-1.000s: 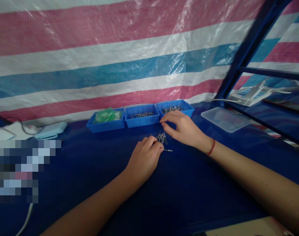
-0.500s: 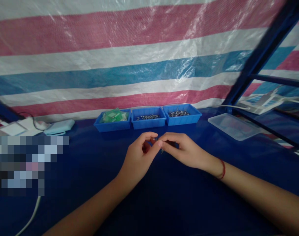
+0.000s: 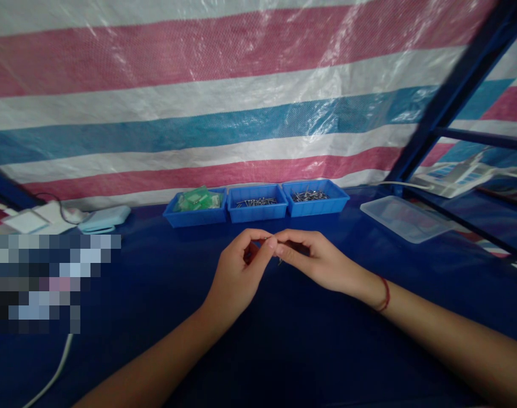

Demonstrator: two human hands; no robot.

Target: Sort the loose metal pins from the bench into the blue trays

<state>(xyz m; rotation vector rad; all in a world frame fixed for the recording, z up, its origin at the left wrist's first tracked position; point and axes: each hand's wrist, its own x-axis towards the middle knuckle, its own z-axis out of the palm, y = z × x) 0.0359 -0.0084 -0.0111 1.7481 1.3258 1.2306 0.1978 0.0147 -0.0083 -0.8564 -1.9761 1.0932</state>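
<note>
My left hand [image 3: 243, 262] and my right hand [image 3: 315, 258] meet fingertip to fingertip above the blue table. Both are closed in a pinch, thumbs against the fingers. A thin metal bit, part of a blind rivet [image 3: 280, 261], pokes out below the right thumb; the fingers cover most of what they hold, and how many rivets there are cannot be made out. Beyond the hands stand a middle blue bin [image 3: 258, 213] and a right blue bin [image 3: 320, 208], both holding metal rivets. A left blue bin [image 3: 195, 218] holds green and clear plastic packets.
A clear plastic lid [image 3: 405, 220] lies at the right, near the blue metal frame [image 3: 443, 102]. White devices and a light-blue case [image 3: 104, 219] sit at the left, above a blurred-out patch and a white cable [image 3: 56, 371]. A striped sheet [image 3: 224, 130] hangs behind the bins.
My hands, apart a second ago over a small group of rivets on the table, have come together at the fingertips. Over the last half second they have barely moved. The view has shifted slightly.
</note>
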